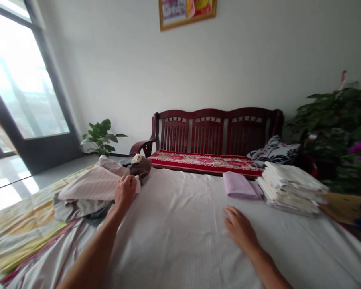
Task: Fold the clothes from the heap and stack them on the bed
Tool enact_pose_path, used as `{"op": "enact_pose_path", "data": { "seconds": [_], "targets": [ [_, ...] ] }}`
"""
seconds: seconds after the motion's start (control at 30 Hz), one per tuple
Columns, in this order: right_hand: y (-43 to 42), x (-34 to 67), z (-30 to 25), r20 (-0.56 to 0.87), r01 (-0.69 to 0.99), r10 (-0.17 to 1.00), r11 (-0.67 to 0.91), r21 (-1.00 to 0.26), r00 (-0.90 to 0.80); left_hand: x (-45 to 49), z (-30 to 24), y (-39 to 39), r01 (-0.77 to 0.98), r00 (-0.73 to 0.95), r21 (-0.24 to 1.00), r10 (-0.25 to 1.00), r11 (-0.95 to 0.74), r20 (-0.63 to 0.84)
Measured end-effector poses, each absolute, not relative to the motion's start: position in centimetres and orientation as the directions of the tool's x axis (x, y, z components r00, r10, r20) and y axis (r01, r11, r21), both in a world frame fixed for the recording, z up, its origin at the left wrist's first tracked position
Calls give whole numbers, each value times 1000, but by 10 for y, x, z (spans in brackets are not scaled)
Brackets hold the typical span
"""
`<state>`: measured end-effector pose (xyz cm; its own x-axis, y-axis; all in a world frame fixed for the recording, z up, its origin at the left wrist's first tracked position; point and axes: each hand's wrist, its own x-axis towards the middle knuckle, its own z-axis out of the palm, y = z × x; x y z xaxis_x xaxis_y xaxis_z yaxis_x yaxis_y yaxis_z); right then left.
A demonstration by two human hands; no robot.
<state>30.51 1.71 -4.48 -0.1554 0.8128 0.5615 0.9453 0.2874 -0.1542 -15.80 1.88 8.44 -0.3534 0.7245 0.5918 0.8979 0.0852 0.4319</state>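
Note:
My left hand (126, 192) is at the right end of a loose clothes pile, its fingers curled down on a pale pink striped garment (90, 184). Grey and dark cloth lies under that garment, and a brown piece (142, 165) sits behind it. My right hand (240, 228) hovers over or rests on the white sheet (174, 228); which one I cannot tell. Its fingers are stretched out and hold nothing. Just beyond it lies a folded lilac cloth (240, 185), beside a stack of folded white cloths (291, 186).
A yellow patterned cloth (27, 224) covers the left side. Behind stands a dark red wooden bench (207, 132) with a red floral cover and a patterned cushion (273, 151). Potted plants (100, 134) flank it. A brown item (343, 206) lies right of the white stack.

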Motion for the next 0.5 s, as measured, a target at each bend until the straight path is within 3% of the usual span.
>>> {"op": "enact_pose_path", "data": {
  "seconds": [0.13,0.23,0.4,0.5],
  "targets": [
    [18,305,-45,574,939,802,305,-161,-162,-135,94,8,876,-217,454,706,-164,674],
    [18,306,-45,580,932,796,322,-169,-170,-100,99,-3,787,14,460,758,-410,652],
    [20,308,-45,576,930,797,330,-164,-182,-45,94,-38,585,525,513,775,-629,351],
    [21,309,-45,576,932,798,324,-165,-175,-40,90,-56,592,609,508,760,-625,226]
  ]
}}
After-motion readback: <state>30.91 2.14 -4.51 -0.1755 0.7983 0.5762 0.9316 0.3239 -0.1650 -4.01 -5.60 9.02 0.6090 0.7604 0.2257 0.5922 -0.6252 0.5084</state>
